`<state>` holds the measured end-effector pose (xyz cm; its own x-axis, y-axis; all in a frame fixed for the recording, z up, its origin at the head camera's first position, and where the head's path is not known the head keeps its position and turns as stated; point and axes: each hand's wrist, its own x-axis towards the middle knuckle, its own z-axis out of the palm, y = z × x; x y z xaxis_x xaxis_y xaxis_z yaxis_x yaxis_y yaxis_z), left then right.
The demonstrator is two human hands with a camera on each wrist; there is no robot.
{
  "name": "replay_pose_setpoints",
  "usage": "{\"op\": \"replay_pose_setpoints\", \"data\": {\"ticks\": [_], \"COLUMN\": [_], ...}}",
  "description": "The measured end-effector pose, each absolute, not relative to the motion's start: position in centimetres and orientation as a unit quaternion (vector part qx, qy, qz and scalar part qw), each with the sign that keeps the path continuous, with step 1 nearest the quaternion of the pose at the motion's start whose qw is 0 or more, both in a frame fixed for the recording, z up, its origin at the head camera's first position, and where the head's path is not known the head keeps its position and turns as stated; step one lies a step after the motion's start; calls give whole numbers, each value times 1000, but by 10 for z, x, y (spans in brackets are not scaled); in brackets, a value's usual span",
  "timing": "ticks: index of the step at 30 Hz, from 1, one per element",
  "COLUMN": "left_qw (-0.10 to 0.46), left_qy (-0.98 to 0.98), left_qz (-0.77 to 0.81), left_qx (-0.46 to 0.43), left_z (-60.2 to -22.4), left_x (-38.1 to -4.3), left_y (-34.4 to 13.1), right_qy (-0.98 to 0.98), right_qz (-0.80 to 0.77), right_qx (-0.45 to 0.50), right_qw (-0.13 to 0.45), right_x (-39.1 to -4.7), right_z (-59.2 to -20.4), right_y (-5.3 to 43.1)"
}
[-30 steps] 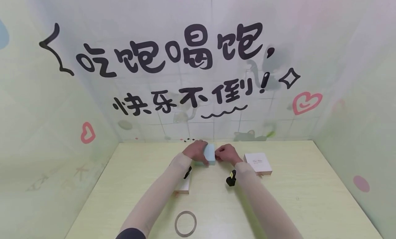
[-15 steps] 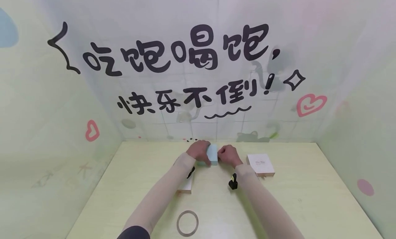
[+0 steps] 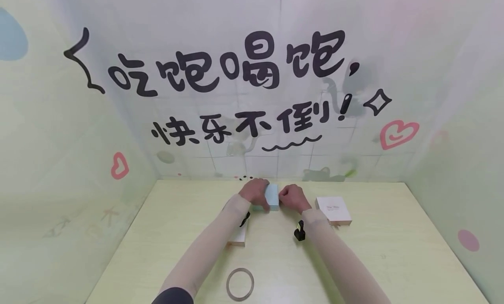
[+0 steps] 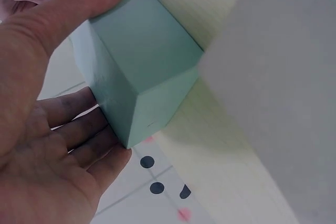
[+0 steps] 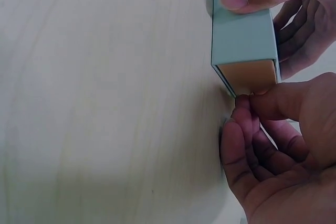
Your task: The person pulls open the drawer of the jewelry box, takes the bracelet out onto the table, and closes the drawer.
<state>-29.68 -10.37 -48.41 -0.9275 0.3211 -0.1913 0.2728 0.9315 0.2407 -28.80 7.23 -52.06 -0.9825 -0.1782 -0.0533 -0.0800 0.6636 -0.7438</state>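
A light blue-green box (image 3: 272, 195) lies at the back of the table, between the two hands. My left hand (image 3: 253, 193) holds it from the left. In the left wrist view, its thumb (image 4: 79, 6) lies along one face of the box and the fingertips touch the opposite face. At the box's right end, my right hand (image 3: 292, 198) has thumb and index finger pinched together. The right wrist view shows those fingertips (image 5: 244, 100) at the lower edge of the brown end panel (image 5: 249, 74), set inside the blue-green cover. What they pinch is hidden by the fingers.
A white box with small red print (image 3: 334, 209) lies to the right of the right hand. Another white box (image 3: 237, 238) shows partly beneath the left forearm. Nearer the front is a ring like a tape roll (image 3: 240, 284). Printed walls (image 3: 252, 164) enclose the table's back and sides.
The head view has shifted slightly, so everything sits a little further right. Both hands keep their places at the box, with no clear movement of it.
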Motion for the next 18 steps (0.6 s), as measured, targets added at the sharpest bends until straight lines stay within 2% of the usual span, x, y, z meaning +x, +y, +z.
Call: {"op": "replay_pose_setpoints", "data": {"ticks": [18], "left_qw": [113], "left_qy": [975], "left_qz": [104], "left_qx": [158], "left_z": [-481], "left_x": [-294], "left_y": [-104], "right_qy": [918], "right_qz": [-382], "right_qx": [-79], "right_qw": [68], "right_x": [-287], "right_z": [-516], "right_y": [87]}}
